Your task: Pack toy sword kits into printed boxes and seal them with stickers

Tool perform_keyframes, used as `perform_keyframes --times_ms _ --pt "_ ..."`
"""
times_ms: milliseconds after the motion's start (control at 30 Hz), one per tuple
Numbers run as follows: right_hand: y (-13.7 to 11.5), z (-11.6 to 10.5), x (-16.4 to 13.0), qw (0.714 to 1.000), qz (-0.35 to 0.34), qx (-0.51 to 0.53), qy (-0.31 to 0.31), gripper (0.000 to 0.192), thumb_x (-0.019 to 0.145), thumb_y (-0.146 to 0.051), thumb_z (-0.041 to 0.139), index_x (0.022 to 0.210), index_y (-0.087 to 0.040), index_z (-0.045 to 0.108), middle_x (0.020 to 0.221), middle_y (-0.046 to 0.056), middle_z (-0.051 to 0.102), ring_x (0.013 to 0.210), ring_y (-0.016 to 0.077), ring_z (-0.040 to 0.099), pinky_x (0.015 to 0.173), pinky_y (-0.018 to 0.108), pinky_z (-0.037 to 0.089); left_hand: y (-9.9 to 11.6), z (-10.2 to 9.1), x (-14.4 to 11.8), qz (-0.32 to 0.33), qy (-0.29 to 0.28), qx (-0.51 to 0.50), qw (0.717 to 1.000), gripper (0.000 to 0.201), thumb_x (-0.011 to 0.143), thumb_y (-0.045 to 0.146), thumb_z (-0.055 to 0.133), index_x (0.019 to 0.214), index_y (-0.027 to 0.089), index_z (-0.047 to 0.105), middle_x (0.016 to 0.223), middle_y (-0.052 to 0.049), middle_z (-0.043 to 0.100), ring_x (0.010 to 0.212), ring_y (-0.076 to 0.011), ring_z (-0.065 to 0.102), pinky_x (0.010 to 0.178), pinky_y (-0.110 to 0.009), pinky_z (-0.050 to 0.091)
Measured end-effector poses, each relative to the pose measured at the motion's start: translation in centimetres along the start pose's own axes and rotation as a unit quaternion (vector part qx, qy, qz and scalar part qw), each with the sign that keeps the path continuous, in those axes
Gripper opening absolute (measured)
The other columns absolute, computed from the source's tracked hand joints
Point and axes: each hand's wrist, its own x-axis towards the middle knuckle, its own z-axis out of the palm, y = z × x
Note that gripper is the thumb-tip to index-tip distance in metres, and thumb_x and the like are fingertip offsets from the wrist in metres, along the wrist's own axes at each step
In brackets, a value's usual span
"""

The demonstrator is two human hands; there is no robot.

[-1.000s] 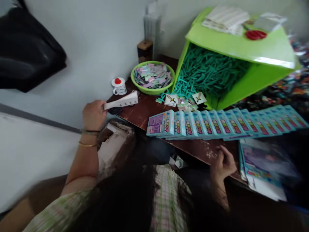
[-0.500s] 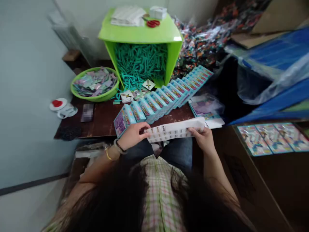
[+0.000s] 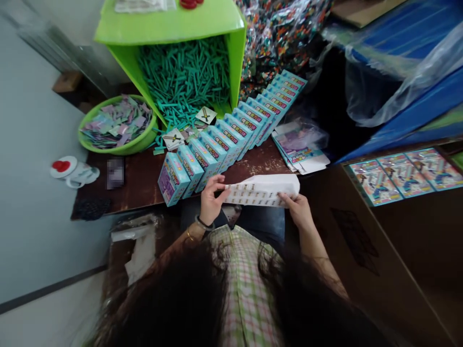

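A white label sheet [image 3: 258, 193], with rows of small brown print, is stretched between my hands above my lap. My left hand [image 3: 211, 201] is closed on its left end, thumb and forefinger at the edge. At the lower right, my right hand [image 3: 299, 209] pinches the sheet with the thumb on top. Just beyond it, a slanting row of light-blue boxes [image 3: 231, 130] stands on the brown table [image 3: 139, 185]. The nearest box [image 3: 172, 179] is close to my left hand.
Behind the row, a green bin [image 3: 237, 72] on its side holds teal sticks [image 3: 184, 72]. Left are a green basin [image 3: 85, 140] of small packets and a lidded mug [image 3: 77, 173]. Flattened boxes [image 3: 302, 152], a blue plastic-lined container [image 3: 398, 115] and a cardboard box [image 3: 347, 231] with picture packs lie right.
The view has shifted, so the table's things appear lower left or nearer. My left hand has turned more upright at the sheet's end; both hands still hold the sheet, which looks flatter.
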Motion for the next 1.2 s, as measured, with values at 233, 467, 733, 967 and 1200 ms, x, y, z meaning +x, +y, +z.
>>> perform_keyframes --times_ms 233,467,733,967,1200 --pt "-4.4 0.9 0.0 0.895 -0.358 -0.262 0.035 0.05 0.089 -0.055 0.074 0.13 -0.026 0.067 0.138 0.012 0.067 0.142 0.0355 0.051 0.124 0.065 0.023 0.0 1.5 -0.9 0.006 -0.002 0.0 1.0 0.033 0.084 0.052 0.075 0.076 0.021 0.067 0.092 -0.008 0.081 0.092 -0.023 0.075 0.091 -0.04 0.058" --pt "-6.0 4.3 3.3 0.87 -0.373 -0.221 -0.236 0.026 0.103 -0.04 0.059 0.089 -0.025 0.075 0.087 0.003 0.078 0.089 0.0211 0.072 0.117 0.056 0.035 0.5 0.2 0.3 -0.058 -0.07 0.0 0.996 0.035 0.079 0.052 0.078 0.087 0.019 0.072 0.093 -0.007 0.079 0.084 -0.0203 0.072 0.079 -0.031 0.057" --pt "-5.4 5.4 3.3 0.888 -0.307 -0.169 -0.297 0.029 0.104 -0.045 0.054 0.108 -0.025 0.075 0.105 0.006 0.08 0.104 0.0239 0.073 0.112 0.054 0.041 -0.3 -0.7 0.2 -0.126 -0.063 0.03 0.99 0.036 0.072 0.05 0.081 0.064 0.016 0.07 0.06 0.001 0.065 0.057 -0.0126 0.055 0.054 -0.024 0.043" --pt "-7.8 4.8 1.1 0.873 -0.406 -0.155 -0.222 0.019 0.099 -0.038 0.064 0.09 -0.03 0.077 0.104 0.002 0.079 0.104 0.0242 0.072 0.118 0.057 0.037 -0.8 -0.1 0.7 -0.16 -0.047 0.009 0.986 0.039 0.069 0.054 0.082 0.069 0.016 0.075 0.063 -0.001 0.069 0.056 -0.0144 0.055 0.053 -0.026 0.045" --pt "-7.9 7.0 1.0 0.927 -0.277 -0.105 -0.232 0.033 0.098 -0.039 0.065 0.127 -0.025 0.069 0.099 0.006 0.079 0.099 0.0236 0.074 0.101 0.047 0.055 -0.3 0.2 0.2 -0.104 -0.052 0.043 0.992 0.041 0.071 0.055 0.078 0.059 0.017 0.069 0.054 0.001 0.058 0.053 -0.0119 0.046 0.05 -0.025 0.036"
